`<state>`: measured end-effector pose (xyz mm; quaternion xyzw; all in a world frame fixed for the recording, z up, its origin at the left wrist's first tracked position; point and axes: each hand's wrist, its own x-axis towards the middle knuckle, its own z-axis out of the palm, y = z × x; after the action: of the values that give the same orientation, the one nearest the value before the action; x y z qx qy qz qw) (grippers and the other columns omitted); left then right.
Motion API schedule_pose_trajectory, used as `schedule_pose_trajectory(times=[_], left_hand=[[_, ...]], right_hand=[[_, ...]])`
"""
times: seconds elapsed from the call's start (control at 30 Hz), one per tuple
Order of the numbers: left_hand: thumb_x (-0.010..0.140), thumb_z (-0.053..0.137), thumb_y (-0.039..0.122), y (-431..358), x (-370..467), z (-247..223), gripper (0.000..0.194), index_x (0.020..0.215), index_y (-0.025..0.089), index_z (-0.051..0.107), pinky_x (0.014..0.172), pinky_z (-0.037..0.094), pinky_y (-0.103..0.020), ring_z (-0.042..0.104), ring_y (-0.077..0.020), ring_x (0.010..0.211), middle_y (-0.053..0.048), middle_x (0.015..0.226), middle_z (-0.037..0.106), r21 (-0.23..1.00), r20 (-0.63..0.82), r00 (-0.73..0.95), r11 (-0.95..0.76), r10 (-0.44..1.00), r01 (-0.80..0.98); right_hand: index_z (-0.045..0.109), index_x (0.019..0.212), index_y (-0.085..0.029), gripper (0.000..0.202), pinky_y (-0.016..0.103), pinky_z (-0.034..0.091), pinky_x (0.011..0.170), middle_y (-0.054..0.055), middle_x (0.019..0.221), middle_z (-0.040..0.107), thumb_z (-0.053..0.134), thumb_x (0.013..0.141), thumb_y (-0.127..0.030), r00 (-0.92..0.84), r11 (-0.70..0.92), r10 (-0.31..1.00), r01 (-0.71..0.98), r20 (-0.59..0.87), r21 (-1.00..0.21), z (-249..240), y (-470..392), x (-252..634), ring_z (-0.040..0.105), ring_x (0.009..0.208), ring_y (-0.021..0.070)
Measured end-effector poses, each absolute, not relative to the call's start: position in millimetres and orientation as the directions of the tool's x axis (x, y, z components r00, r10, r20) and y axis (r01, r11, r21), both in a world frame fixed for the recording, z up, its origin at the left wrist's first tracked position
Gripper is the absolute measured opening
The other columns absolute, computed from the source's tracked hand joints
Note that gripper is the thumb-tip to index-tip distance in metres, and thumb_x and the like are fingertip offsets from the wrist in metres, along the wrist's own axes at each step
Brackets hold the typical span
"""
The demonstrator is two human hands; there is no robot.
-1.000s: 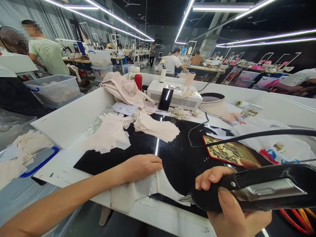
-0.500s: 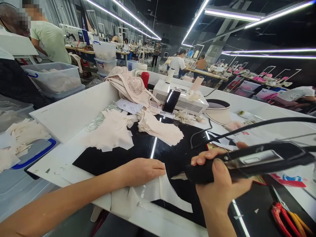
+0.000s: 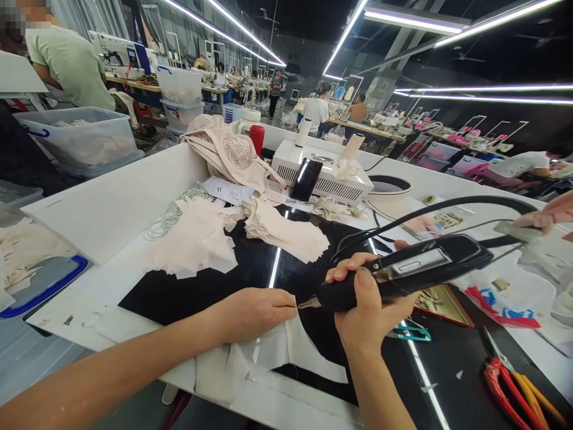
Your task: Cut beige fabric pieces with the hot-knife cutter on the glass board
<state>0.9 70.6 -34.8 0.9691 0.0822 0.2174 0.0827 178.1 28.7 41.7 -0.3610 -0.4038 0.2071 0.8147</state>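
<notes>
My left hand (image 3: 257,313) pinches the upper edge of a pale fabric piece (image 3: 311,358) at the table's near side. A thin strip runs down that piece. Wrapped in the fingers of my right hand (image 3: 373,307) is a black corded electric cutter (image 3: 412,266). Its narrow metal tip (image 3: 310,303) points left, close to my left fingertips and the fabric edge; whether it touches cannot be made out. Beyond my hands lie two piles of cut fabric, a spread one (image 3: 192,239) and a stacked one (image 3: 286,230).
Another person's hand (image 3: 553,215) reaches in at the right, near the cord. Red-handled scissors (image 3: 504,376), a teal clip (image 3: 412,331) and a shallow tray (image 3: 443,304) lie right. Behind are a phone (image 3: 307,179), a white vented box (image 3: 335,179) and pale bras (image 3: 228,149).
My right hand has brought the cutter left, its tip now nearer my left fingertips. Another person's hand has come in at the right edge. The view has shifted slightly.
</notes>
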Motion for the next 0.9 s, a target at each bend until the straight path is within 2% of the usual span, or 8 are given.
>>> schedule_pose_trajectory(times=[0.2,0.7,0.9], left_hand=[[0.104,0.052,0.002,70.6,1.0,-31.9,0.025,0.122,0.012,0.066,0.112,0.053,-0.024,0.067,-0.017,0.126,-0.008,0.129,0.071,0.187,0.38,0.904,-0.973,0.196,0.132],[0.101,0.05,0.0,71.4,-1.2,-31.7,0.031,0.126,0.013,0.063,0.11,0.055,-0.025,0.066,-0.0165,0.126,-0.006,0.132,0.07,0.194,0.355,0.915,-0.973,0.19,0.127],[0.103,0.051,0.002,73.6,-2.8,-28.3,0.029,0.126,0.014,0.063,0.112,0.054,-0.026,0.065,-0.0167,0.127,-0.007,0.13,0.07,0.155,0.37,0.913,-0.981,0.171,0.121]], right_hand=[[0.052,0.13,-0.032,0.054,0.03,0.056,0.055,-0.008,0.08,0.067,0.079,0.083,-0.023,0.591,0.646,0.625,-0.026,0.509,-0.763,39.4,29.8,177.9,0.06,0.057,0.0118],[0.054,0.128,-0.032,0.053,0.03,0.058,0.055,-0.009,0.079,0.067,0.079,0.083,-0.021,0.583,0.643,0.627,-0.014,0.516,-0.766,39.2,15.5,178.1,0.062,0.056,0.012],[0.056,0.128,-0.031,0.053,0.03,0.057,0.054,-0.009,0.078,0.067,0.079,0.082,-0.02,0.605,0.653,0.612,-0.024,0.509,-0.757,46.2,11.2,180.7,0.061,0.055,0.012]])
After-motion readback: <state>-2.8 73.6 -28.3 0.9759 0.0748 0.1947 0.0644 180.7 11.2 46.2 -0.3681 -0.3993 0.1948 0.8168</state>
